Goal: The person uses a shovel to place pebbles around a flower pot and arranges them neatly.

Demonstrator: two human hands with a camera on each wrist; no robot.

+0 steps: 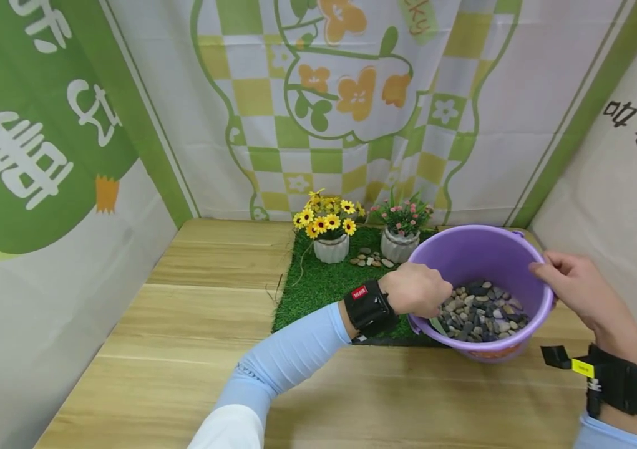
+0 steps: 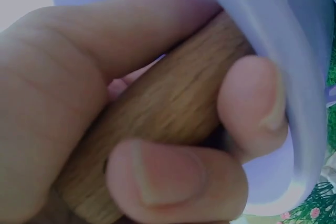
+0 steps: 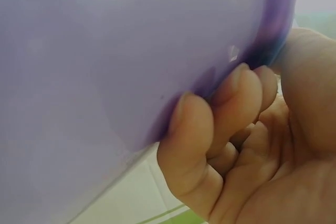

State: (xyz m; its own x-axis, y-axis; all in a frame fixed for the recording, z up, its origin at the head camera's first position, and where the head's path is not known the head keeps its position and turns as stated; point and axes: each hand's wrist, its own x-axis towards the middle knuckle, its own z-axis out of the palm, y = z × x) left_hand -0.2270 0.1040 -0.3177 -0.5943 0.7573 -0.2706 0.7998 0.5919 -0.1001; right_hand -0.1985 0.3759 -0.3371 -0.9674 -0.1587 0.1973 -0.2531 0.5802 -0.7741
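A purple bucket [image 1: 453, 249] with pebbles [image 1: 483, 312] over its bottom stands tilted toward me at the right of the table. My right hand [image 1: 590, 293] grips its rim on the right, thumb at the rim and fingers [image 3: 191, 135] against the outer wall. Over the left side of the bucket, my left hand [image 1: 416, 289] holds a wooden handle [image 2: 168, 103], fingers curled round it. A greenish end of this tool [image 1: 437, 325] shows just below the hand, beside the pebbles; the rest is hidden, so its kind cannot be told.
Behind the bucket lies a green turf mat [image 1: 312, 293]. On it stand a pot of yellow flowers [image 1: 331, 249] and a pot of pink flowers [image 1: 399, 244], with several loose stones [image 1: 371, 257] between. The wooden table [image 1: 183, 349] meets printed cloth walls [image 1: 150, 125].
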